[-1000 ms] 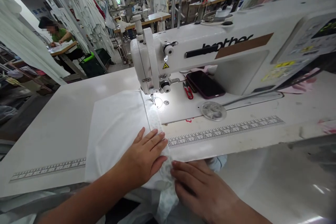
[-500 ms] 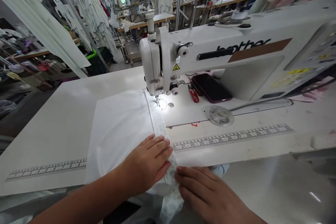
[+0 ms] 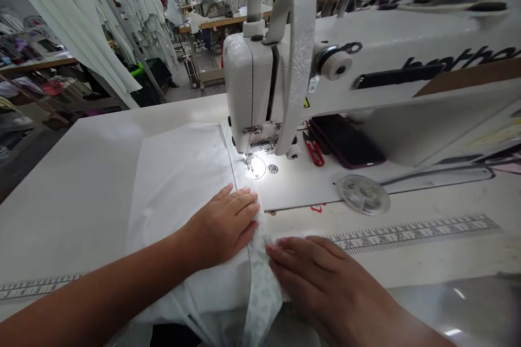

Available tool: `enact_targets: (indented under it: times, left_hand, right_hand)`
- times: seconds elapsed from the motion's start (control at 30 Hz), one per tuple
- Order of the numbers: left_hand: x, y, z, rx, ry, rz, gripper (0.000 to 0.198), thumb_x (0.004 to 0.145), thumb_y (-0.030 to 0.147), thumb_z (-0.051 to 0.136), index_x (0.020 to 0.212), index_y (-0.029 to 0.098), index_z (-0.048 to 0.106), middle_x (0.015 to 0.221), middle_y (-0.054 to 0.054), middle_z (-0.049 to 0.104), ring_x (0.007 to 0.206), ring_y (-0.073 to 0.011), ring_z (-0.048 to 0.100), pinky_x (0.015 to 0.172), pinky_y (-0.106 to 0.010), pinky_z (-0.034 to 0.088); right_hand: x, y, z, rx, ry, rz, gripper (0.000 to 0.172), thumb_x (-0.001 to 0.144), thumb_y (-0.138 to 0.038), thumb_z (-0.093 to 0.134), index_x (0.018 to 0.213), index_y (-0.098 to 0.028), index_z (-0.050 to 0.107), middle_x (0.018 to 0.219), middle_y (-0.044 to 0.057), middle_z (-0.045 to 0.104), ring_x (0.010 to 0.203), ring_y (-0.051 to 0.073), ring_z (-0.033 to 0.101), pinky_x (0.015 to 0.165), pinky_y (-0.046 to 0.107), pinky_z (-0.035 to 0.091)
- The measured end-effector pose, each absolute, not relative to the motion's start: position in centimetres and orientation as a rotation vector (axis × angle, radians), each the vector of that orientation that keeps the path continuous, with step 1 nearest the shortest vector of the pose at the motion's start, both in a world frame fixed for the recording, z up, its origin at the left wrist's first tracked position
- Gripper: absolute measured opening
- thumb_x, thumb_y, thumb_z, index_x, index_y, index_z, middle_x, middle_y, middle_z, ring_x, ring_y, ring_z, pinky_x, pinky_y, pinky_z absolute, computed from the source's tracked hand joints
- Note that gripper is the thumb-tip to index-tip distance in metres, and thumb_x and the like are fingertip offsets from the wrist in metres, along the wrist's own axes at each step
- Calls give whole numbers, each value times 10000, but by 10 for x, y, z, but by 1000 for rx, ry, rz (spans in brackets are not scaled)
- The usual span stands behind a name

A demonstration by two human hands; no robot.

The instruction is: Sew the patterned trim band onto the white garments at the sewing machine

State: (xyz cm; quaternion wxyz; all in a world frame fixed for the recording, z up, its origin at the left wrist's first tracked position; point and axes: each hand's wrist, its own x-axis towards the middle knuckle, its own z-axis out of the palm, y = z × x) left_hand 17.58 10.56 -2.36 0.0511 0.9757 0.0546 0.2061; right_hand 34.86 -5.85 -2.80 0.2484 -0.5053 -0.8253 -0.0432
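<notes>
Sewing table [image 3: 77, 184]; hanging white garments [image 3: 130, 5]

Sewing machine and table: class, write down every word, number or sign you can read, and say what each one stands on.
"broth", cut off by the picture edge, on the sewing machine arm
"24 25 26 27 28" on the table's ruler scale
Yellow warning triangle, partly hidden, no words
Too blurred: left ruler scale, yellow label

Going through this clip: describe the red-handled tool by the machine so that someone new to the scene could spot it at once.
Start at the white Brother sewing machine. Under its arm, on the bed to the right of the needle, lie red-handled thread snips. They are the only small red tool there, right beside the much larger dark phone.
</notes>
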Motion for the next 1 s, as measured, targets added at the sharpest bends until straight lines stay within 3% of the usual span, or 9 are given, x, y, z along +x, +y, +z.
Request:
enact_targets:
  times: [0.13, 0.3, 0.5, 0.73, 0.83, 1.0]
  left_hand:
    - [183, 127, -24, 2978, 146, 670, 162, 917, 150, 464, 1015, 125, 591, 1089, -117, 668, 1163, -216, 580, 1065, -421, 440]
    - [194, 154, -26, 3001, 110, 680, 135, 915, 140, 458, 984, 132, 573, 1032, -104, 661, 1130, -203, 582, 1046, -393, 450]
    - [206, 183, -27, 3050, 124, 800, 145, 920, 163, 439, 918, 150, 583, 921, -72, 668, 900, -171, 631, 847, -327, 531]
    - [219, 221, -30, 3138, 247, 744, 302, 916, 216, 394, 643, 174, 516, 669, -35, 545, 611, -140, 510, 603, -275, 477]
    - [219, 223, -28, 3159, 257, 686, 284, 912, 195, 396, 652, 175, 511, 692, -41, 553, 661, -152, 531, 670, -297, 504]
    - [185, 159, -13, 3093, 208, 739, 187, 908, 100, 403, 927, 144, 584, 957, -96, 637, 992, -217, 582, 1000, -444, 453]
  right_hand:
    - [351, -43, -22, -1401, -2242, -22, 285, 998, -184, 383, 1074, -166, 657, 1209, 63, 659, 1125, 207, 544, 930, 351, 441]
    - [360, -23, -21, -1422, -2275, -3, 244, 987, -187, 438, 1123, -152, 637, 1248, 71, 633, 1146, 233, 517, 917, 388, 443]
    - [367, 5, -18, -1424, -2302, -60, 181, 973, -209, 498, 1033, -160, 662, 1180, 63, 661, 1060, 234, 548, 858, 402, 477]
    - [375, 39, -10, -1493, -2356, -21, 117, 919, -232, 591, 956, -154, 670, 1096, 69, 678, 1021, 255, 568, 811, 421, 501]
    - [372, 38, -7, -1516, -2294, 15, 135, 911, -239, 600, 992, -150, 661, 1139, 78, 670, 1032, 254, 581, 848, 430, 506]
    - [343, -19, -31, -1535, -2146, 52, 257, 895, -239, 597, 1145, -188, 630, 1228, 38, 648, 1092, 240, 590, 932, 405, 510]
